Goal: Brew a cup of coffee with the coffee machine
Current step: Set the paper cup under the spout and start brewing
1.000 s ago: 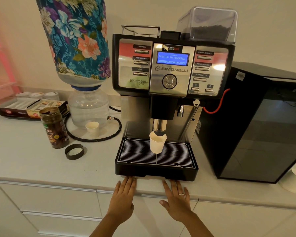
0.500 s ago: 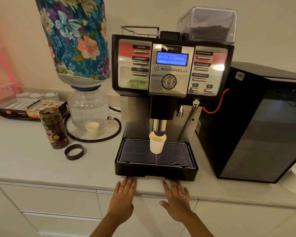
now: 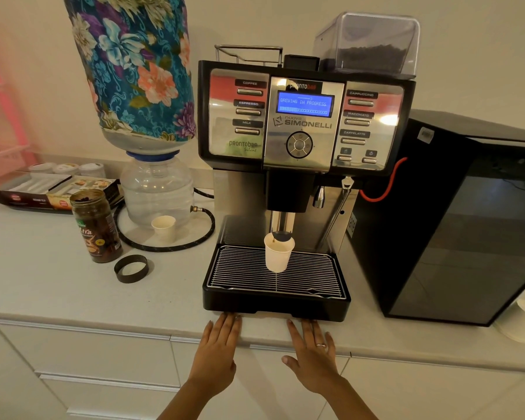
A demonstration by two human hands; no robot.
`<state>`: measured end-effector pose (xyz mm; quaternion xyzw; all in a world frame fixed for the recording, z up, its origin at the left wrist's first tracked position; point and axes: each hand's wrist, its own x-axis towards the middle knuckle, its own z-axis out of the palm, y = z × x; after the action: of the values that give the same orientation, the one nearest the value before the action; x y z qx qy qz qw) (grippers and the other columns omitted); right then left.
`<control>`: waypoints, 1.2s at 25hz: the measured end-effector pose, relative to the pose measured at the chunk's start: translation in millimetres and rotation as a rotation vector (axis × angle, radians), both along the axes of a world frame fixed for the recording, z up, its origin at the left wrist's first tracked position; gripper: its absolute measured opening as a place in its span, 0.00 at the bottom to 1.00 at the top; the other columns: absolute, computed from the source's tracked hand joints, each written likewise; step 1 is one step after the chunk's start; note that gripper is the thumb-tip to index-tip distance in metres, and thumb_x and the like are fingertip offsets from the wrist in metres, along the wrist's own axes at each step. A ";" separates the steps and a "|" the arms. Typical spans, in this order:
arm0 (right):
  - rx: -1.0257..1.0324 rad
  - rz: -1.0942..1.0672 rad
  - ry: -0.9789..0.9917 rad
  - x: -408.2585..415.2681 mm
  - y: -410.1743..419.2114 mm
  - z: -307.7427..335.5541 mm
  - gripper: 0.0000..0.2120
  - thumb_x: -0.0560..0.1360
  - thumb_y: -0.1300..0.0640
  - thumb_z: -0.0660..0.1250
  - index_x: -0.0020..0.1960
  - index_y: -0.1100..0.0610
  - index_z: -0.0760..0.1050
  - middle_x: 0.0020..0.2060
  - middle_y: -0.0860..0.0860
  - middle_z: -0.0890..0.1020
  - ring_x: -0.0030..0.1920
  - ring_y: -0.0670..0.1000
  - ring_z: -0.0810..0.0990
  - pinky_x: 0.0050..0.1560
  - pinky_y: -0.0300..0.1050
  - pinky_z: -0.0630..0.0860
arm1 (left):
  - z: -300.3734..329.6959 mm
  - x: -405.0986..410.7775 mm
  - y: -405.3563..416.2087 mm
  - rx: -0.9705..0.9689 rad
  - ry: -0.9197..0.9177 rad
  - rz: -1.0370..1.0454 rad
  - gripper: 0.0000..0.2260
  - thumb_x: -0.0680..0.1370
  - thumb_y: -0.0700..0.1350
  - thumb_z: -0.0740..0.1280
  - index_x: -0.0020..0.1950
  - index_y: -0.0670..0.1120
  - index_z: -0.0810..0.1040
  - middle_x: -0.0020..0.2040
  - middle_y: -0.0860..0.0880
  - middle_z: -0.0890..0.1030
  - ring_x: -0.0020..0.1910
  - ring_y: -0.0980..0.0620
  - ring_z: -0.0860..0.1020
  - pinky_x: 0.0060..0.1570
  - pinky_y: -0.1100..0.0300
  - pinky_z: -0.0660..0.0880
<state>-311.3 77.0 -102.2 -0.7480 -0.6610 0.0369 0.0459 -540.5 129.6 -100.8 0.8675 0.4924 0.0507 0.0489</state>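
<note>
Hands: our left hand (image 3: 217, 348) and right hand (image 3: 312, 356) lie flat, fingers straight, on the desk (image 3: 73, 286) edge, holding nothing | Cup: white paper cup (image 3: 278, 254) stands upright on the drip grate (image 3: 249, 272) under the spout of the coffee machine (image 3: 303, 122) | Display: we read "BREWING IN PROGRESS"

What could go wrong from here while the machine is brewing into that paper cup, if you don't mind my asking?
1. The paper cup is light and stands free on the wire grate; a knock to the drip tray, where both hands' fingertips rest, might tip it.
2. The display reads brewing in progress, so pulling the cup away early would likely send coffee into the tray.
3. The left hand and right hand would be reaching for a hot, thin cup.
</note>
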 end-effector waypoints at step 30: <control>0.000 0.001 -0.006 1.7 1.5 -3.3 0.47 0.53 0.31 0.73 0.67 0.48 0.67 0.59 0.54 0.80 0.58 0.57 0.80 0.50 0.59 0.76 | -1.7 1.4 0.3 -0.004 0.003 0.012 0.49 0.52 0.48 0.80 0.70 0.44 0.65 0.66 0.44 0.76 0.65 0.43 0.74 0.69 0.50 0.45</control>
<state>-309.6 78.5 -105.5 -0.7479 -0.6614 0.0345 0.0438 -539.1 129.9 -102.5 0.8646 0.4976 0.0487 0.0498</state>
